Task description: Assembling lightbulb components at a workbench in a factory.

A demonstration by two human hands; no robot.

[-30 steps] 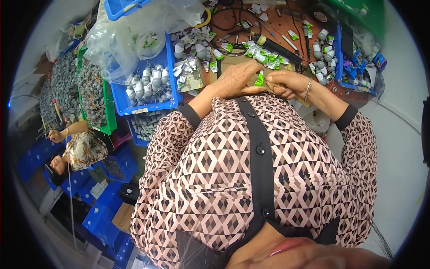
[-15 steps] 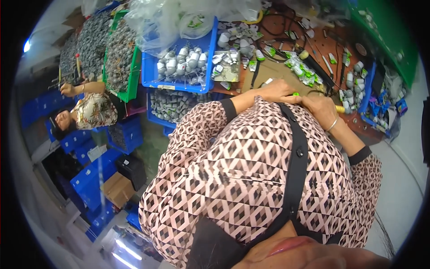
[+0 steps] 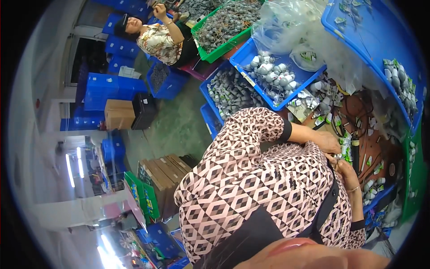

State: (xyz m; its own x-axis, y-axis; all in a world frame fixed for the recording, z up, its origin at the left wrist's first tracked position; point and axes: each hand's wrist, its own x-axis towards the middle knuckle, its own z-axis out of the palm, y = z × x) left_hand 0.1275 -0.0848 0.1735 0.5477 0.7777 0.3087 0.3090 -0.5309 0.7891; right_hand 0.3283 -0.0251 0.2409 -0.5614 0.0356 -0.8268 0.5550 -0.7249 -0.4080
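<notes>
My left hand (image 3: 326, 142) is bent inward at the bench edge, close against my patterned top. Its fingers are closed near those of my right hand (image 3: 347, 174), which has a thin bracelet at the wrist. The fingertips of both come together, and whatever is pinched there is too small and hidden to name. Just beyond them lies a pile of small green-and-white labelled pieces (image 3: 346, 148). Grey-and-white bulb-shaped parts (image 3: 277, 77) with thin wires fill a blue tray (image 3: 304, 86) beyond my left forearm.
Cables and loose pieces litter the reddish-brown bench (image 3: 358, 104). A large blue tray (image 3: 371, 40) stands at the far right, with clear plastic bags (image 3: 291, 22) beside it. At the far left a co-worker (image 3: 163, 42) is near a green tray (image 3: 215, 57). A cardboard box (image 3: 119, 114) stands left.
The whole view has swung leftward, so the bench and my hands appear further right and lower. More of the room's left side shows. Both hands stay together at the bench edge.
</notes>
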